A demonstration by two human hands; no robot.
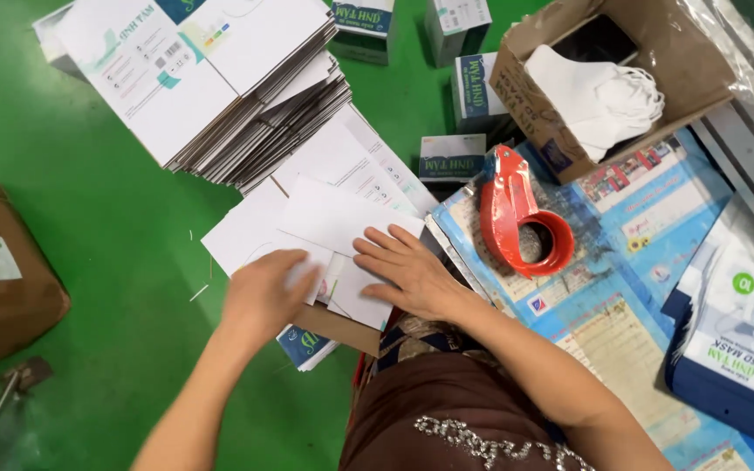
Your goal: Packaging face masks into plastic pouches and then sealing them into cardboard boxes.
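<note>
While flat on carton (333, 228), both hands (403, 272).

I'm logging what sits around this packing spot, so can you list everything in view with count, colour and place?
flat carton blanks: one tall stack, white with teal print, top left on the floor
loose carton blank: one, white, under both hands
folded small boxes: about five in view, white and teal, top centre
tape dispenser: one, red, on the blue printed sheet
blue printed sheet: one, right of centre
cardboard box: one, brown, top right, open
face masks: a pile, white, inside it
bagged mask packs: one bundle, white and navy, far right
brown parcel: one, left edge
floor: green
left hand: on the blank, curled
right hand: flat on the blank
</note>
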